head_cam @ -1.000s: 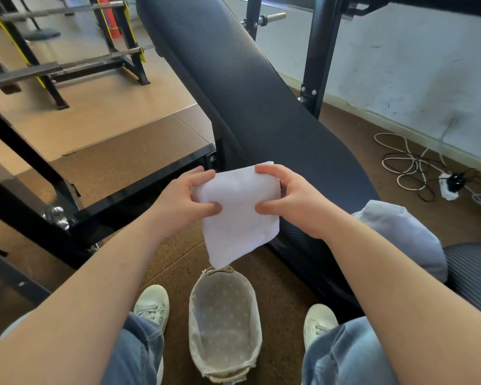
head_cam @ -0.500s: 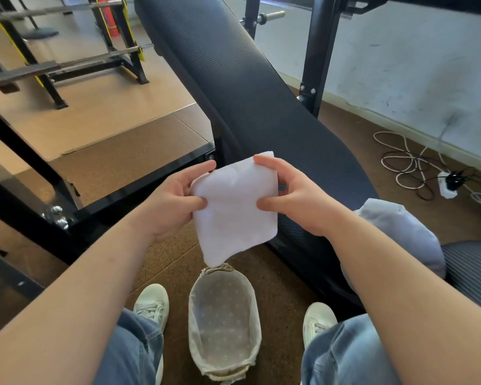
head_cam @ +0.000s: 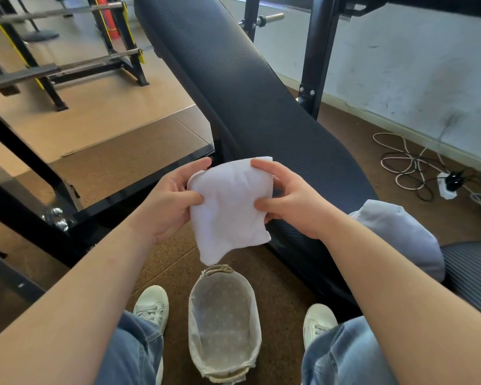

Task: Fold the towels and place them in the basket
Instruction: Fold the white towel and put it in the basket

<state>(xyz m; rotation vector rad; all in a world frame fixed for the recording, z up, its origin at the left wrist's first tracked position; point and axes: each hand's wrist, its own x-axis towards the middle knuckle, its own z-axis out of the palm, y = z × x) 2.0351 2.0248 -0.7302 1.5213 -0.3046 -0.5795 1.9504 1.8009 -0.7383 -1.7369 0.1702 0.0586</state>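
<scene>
The white towel [head_cam: 228,207], folded to a small thick square, is held in the air between your two hands, above the floor and just beyond the far end of the basket [head_cam: 199,323], its lower corner hanging close over the basket's rope handle. Your left hand [head_cam: 167,202] grips the towel's left edge, thumb on the near face and fingers behind; your right hand [head_cam: 292,195] grips the right edge in the same manner, forefinger hooked over the top corner. The basket, an oval one with a pale dotted lining, stands on the brown floor [head_cam: 178,259] between your two white shoes [head_cam: 152,304], and nothing lies inside it. A second, pale grey towel [head_cam: 400,234] lies in a loose heap to the right, resting on the near end of the black padded bench [head_cam: 247,93]. The bench runs away from you toward the far side. Farther right, cables [head_cam: 408,165] and a power strip lie on the floor near the wall. Black metal rack frames [head_cam: 39,76] stand at far left.
</scene>
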